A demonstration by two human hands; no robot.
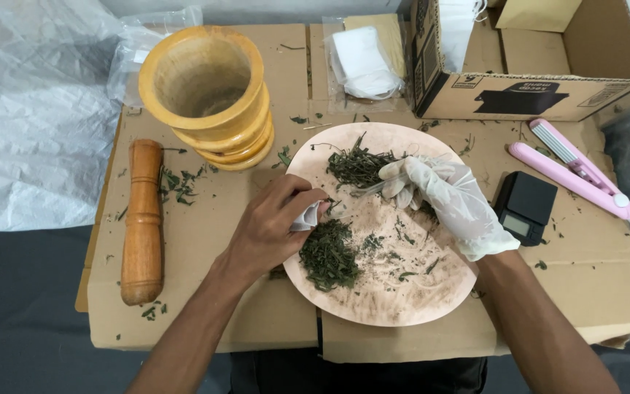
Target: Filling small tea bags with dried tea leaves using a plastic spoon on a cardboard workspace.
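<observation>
Fingers of left hand (275,222) pinching small white sachet (306,216), mouth facing right. Gloved right hand (446,201) curling over dried-herb pile (359,166) on round wooden plate (432,292), fingertips pointing left toward sachet. Second herb heap (328,255) lying just below sachet, nearer left hand.

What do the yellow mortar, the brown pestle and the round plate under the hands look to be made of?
The yellow cylindrical mortar looks like turned wood with a glossy coat, grain showing inside. The brown pestle also looks like wood, smooth and varnished. The round pale plate seems to be matte unfinished wood with a mottled grain, though pressed fibre is possible.
</observation>
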